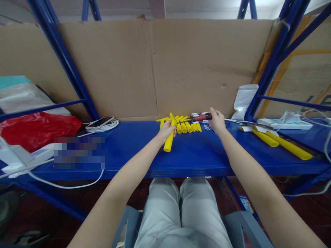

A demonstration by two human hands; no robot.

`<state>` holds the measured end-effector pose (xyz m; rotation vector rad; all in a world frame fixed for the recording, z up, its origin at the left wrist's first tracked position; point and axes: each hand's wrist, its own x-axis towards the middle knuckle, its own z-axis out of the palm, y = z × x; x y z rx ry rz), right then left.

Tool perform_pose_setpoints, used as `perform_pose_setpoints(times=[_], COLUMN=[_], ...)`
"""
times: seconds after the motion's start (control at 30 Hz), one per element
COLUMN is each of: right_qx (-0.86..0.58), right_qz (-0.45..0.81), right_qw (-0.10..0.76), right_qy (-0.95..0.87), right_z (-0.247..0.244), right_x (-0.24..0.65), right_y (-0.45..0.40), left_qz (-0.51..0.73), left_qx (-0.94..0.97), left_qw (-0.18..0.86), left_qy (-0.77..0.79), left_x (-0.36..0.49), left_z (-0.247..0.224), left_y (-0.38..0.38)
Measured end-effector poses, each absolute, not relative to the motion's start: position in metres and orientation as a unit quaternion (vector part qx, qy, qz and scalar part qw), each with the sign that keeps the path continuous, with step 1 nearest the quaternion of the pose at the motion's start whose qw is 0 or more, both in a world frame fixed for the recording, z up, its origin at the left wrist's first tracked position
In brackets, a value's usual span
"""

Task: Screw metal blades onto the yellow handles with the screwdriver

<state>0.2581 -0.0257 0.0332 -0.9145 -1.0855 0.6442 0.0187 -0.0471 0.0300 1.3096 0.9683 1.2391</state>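
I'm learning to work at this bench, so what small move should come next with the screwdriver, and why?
Probably check that the screwdriver tip is seated before turning it: the right hand holds the handle, and the shaft points at the yellow tube gripped in the left hand, but the fingers hide whether the tip is seated.

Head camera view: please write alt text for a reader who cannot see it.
The left hand holds a yellow tube; the right hand points a red-handled screwdriver toward it. More yellow tubes lie on the blue table.
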Motion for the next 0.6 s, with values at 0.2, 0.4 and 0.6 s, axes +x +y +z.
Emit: perform_pose_setpoints(times=[0.2, 0.4, 0.6], right_qx=[-0.453, -0.458, -0.438], right_qz=[0.293, 0.280, 0.298], right_qw=[0.704, 0.691, 0.711], right_qy=[-0.462, -0.485, -0.463], right_z=[0.0370, 0.0320, 0.0353], right_x=[0.2523, 0.2549, 0.2522], right_y=[-0.0295, -0.0280, -0.0278], left_qz=[0.539, 0.532, 0.516], left_qx=[0.535, 0.537, 0.546], left_qw=[0.514, 0.504, 0.502], left_qy=[0.399, 0.417, 0.429], left_x=[0.0165, 0.0164, 0.0174], left_z=[0.0311, 0.0301, 0.0292], left_y=[-0.0447, -0.0445, -0.0446])
